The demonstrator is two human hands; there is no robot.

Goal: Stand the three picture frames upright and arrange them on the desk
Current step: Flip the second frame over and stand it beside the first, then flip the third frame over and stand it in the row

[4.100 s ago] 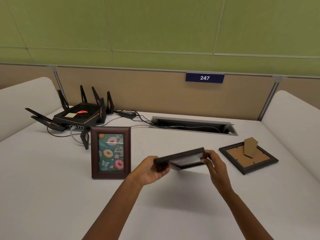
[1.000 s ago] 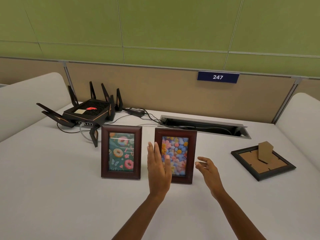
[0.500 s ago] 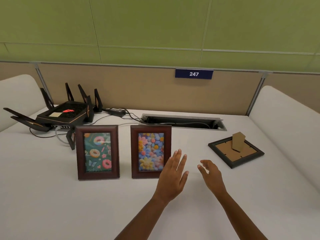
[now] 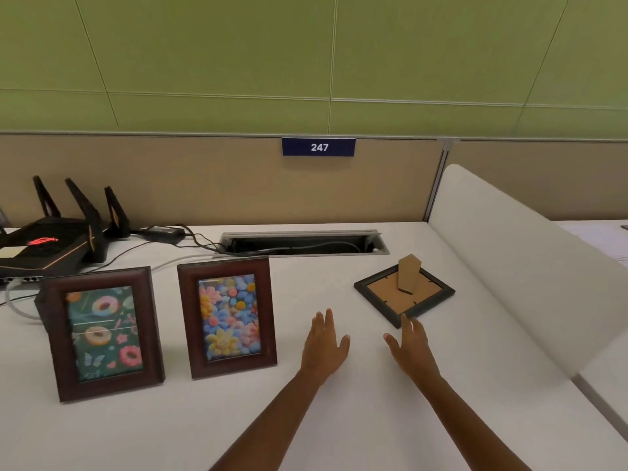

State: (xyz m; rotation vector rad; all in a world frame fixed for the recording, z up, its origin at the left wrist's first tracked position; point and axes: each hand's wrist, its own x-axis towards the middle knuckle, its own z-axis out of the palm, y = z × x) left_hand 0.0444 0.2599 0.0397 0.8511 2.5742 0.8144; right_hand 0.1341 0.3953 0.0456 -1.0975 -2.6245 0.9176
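Two dark wooden frames stand upright side by side on the white desk (image 4: 356, 419): the doughnut picture frame (image 4: 103, 333) at the left and the flower picture frame (image 4: 228, 316) to its right. A black frame (image 4: 404, 294) lies face down at the right, its brown cardboard back and raised stand showing. My left hand (image 4: 324, 345) hovers empty, fingers spread, between the flower frame and the black frame. My right hand (image 4: 413, 348) is open, its fingertips at the black frame's near corner.
A black router (image 4: 51, 243) with antennas and cables sits at the back left. A cable slot (image 4: 302, 244) runs along the back, under a tan partition with a "247" label (image 4: 318, 147). A white divider (image 4: 530, 266) bounds the desk's right side.
The flower frame was held flat in both hands and now stands released beside the doughnut frame. Both hands have moved right toward the face-down black frame.
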